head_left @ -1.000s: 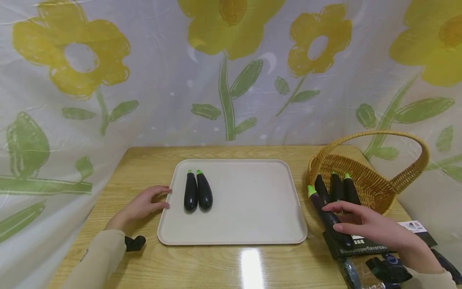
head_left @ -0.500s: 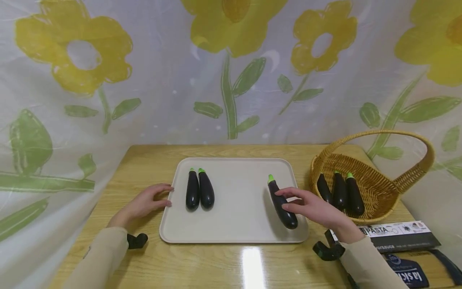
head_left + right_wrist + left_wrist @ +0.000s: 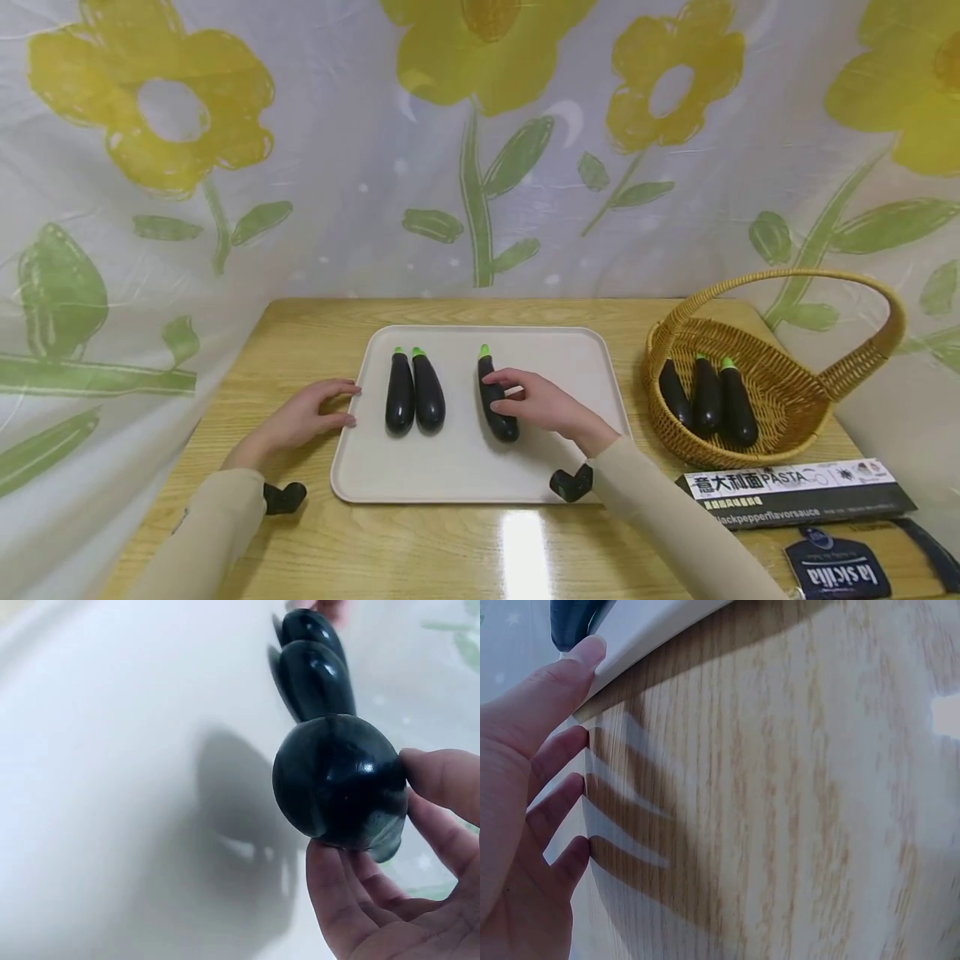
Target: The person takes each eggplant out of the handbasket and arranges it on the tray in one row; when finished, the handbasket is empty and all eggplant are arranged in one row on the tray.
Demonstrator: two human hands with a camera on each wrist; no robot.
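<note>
My right hand pinches a dark eggplant with a green tip between thumb and fingers. Its rounded end faces the right wrist camera, and a shadow lies apart from it on the tray, so it hangs just above the surface. Two more eggplants, one left and one right, lie side by side on the left part of the white tray. At the tray's left edge rests my left hand, holding nothing. Its thumb touches the rim; the other fingertips meet the wooden table.
A wicker basket with a tall handle stands right of the tray, several eggplants inside. In front of it lie a pasta box and a dark-labelled pack. A flowered curtain hangs behind the wooden table.
My right hand has carried the eggplant left from beside the basket to over the tray's middle, turning it more upright in view. My left hand has stayed at the tray's edge.
</note>
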